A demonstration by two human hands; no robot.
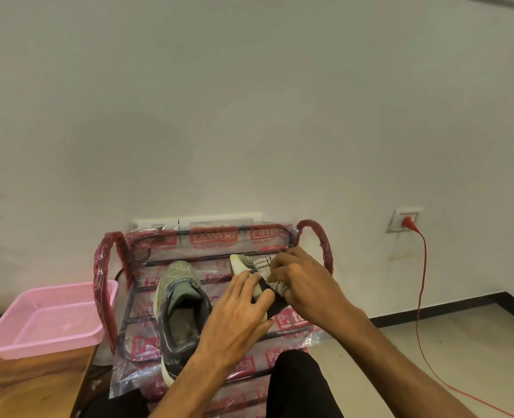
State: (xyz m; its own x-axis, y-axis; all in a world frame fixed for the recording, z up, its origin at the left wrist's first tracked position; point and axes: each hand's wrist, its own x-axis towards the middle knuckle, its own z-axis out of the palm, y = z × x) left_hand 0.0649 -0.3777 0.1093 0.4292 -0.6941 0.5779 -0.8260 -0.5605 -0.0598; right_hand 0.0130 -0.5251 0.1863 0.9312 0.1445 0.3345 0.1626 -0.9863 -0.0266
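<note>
The left hand (237, 312), the nearer one, pinches the near side of the pale shoe (251, 263). The right hand (302, 282) curls over its black laces from the right. The shoe lies on the shoe rack (213, 235), heel near, toe pointing far-left: cream knit, dark trim.

Glossy plastic wrap covers the metal rack (147, 289); the shoes (181, 309) are matt cloth.

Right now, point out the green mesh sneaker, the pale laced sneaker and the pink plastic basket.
green mesh sneaker (181, 319): head view, its insole.
pale laced sneaker (245, 262): head view, its toe.
pink plastic basket (38, 349): head view, near wall.
</note>
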